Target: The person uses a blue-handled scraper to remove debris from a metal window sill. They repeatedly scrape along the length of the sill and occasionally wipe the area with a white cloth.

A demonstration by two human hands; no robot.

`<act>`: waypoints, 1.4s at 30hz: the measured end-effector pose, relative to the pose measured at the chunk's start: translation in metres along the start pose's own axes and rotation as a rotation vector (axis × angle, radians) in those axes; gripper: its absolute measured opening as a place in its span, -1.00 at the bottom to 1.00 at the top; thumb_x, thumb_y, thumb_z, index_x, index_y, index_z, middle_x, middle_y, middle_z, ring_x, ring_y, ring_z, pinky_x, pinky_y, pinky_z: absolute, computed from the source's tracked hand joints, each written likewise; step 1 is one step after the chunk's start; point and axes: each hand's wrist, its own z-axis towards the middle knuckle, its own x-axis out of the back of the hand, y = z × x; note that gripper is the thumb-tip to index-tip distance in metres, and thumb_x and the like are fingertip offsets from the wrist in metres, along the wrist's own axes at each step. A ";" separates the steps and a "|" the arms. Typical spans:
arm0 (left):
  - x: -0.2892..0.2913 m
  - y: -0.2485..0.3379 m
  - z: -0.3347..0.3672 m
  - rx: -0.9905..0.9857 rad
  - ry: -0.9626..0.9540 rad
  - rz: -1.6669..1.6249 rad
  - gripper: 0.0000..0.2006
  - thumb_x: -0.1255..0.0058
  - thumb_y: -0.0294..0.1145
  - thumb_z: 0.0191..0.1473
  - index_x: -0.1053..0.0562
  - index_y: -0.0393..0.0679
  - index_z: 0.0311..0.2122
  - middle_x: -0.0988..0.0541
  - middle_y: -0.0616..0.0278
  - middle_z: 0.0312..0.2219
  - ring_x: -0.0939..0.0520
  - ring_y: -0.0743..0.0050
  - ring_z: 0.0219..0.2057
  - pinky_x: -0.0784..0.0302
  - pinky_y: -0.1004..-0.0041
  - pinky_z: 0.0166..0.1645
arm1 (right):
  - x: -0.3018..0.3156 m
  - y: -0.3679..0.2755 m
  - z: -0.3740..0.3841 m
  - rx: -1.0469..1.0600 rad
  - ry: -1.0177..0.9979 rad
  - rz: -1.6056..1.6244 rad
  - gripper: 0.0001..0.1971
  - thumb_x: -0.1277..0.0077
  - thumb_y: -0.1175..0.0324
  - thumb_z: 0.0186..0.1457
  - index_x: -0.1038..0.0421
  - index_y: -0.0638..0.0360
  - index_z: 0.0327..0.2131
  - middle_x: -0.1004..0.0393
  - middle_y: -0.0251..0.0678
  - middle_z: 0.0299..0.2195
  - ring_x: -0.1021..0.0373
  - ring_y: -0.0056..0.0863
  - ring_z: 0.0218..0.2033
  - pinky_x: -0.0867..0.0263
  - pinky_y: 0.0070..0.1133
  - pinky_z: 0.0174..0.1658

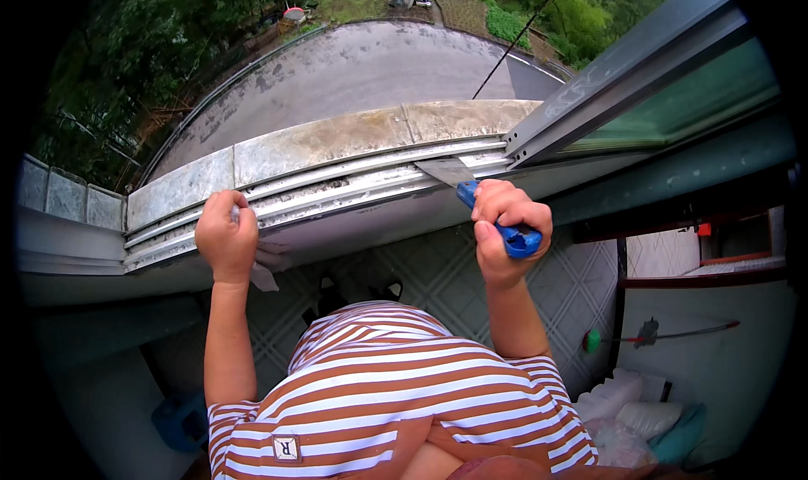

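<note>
My right hand [509,223] is closed around the blue handle of a putty knife [446,170]. Its flat metal blade points up and left and lies over the window track [337,181], near the sliding sash. Dark grit and pale crumbs are scattered along the grooves of this white track. At the left part of the track, my left hand [227,232] is closed on a crumpled white tissue [265,276]. A bit of it shows between the fingers, and a loose end hangs below the hand on the room side.
Beyond the track runs a stained tiled ledge [320,143], with a road [353,68] far below. A grey-framed window sash [623,68] stands at the right. On the room side, a green-headed brush [592,340] and several plastic bags [644,417] are at the lower right.
</note>
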 end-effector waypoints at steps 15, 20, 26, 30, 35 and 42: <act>0.002 -0.002 -0.002 0.042 -0.052 0.020 -0.96 0.07 -0.59 -0.16 -0.41 -0.21 -0.51 -0.46 0.09 -0.55 -0.49 0.11 -0.51 -0.38 0.35 -0.39 | 0.023 -0.005 -0.009 -0.020 -0.023 -0.022 -0.69 -0.08 0.63 -0.22 -0.21 0.14 -0.37 -0.40 -0.21 -0.44 -0.34 -0.36 -0.39 -0.30 -0.29 -0.12; 0.000 0.000 0.000 0.025 -0.018 0.002 -0.95 0.06 -0.57 -0.20 -0.41 -0.15 -0.54 -0.43 0.13 -0.58 -0.47 0.08 -0.54 -0.35 0.27 -0.44 | 0.030 -0.020 -0.007 -0.187 0.099 -0.136 -0.70 -0.12 0.55 -0.17 -0.26 0.20 -0.32 -0.44 -0.14 -0.31 -0.38 -0.31 -0.24 -0.28 -0.28 0.01; 0.000 -0.001 -0.002 0.012 -0.008 -0.014 -0.95 0.06 -0.57 -0.20 -0.42 -0.17 -0.53 -0.45 0.11 -0.56 -0.48 0.08 -0.52 -0.37 0.30 -0.41 | 0.049 -0.057 -0.005 -0.494 0.240 -0.355 -0.67 -0.13 0.50 -0.07 -0.34 0.31 -0.17 -0.45 0.07 -0.10 -0.39 -0.34 -0.07 -0.27 -0.46 0.05; 0.001 0.001 0.000 0.005 -0.011 -0.015 -0.95 0.06 -0.57 -0.19 -0.42 -0.18 -0.53 -0.45 0.11 -0.57 -0.48 0.07 -0.52 -0.37 0.29 -0.41 | 0.064 -0.052 -0.004 -0.411 0.320 -0.360 -0.69 -0.09 0.59 -0.07 -0.34 0.30 -0.18 -0.46 0.10 -0.12 -0.40 -0.30 -0.05 -0.27 -0.44 0.06; 0.002 0.001 0.001 0.022 -0.037 0.017 -0.96 0.06 -0.57 -0.18 -0.42 -0.18 -0.53 -0.45 0.11 -0.57 -0.49 0.07 -0.52 -0.37 0.30 -0.41 | 0.071 -0.048 -0.005 -0.398 0.270 -0.399 -0.69 -0.10 0.64 -0.08 -0.34 0.29 -0.20 -0.47 0.09 -0.12 -0.41 -0.33 -0.06 -0.29 -0.46 0.05; 0.001 0.002 0.001 0.037 -0.048 0.025 -0.96 0.06 -0.57 -0.18 -0.41 -0.19 -0.53 -0.45 0.11 -0.57 -0.49 0.08 -0.51 -0.37 0.31 -0.41 | 0.064 -0.052 -0.008 -0.414 0.203 -0.431 -0.69 -0.13 0.63 -0.09 -0.35 0.26 -0.22 -0.48 0.06 -0.10 -0.42 -0.37 -0.08 -0.32 -0.50 0.00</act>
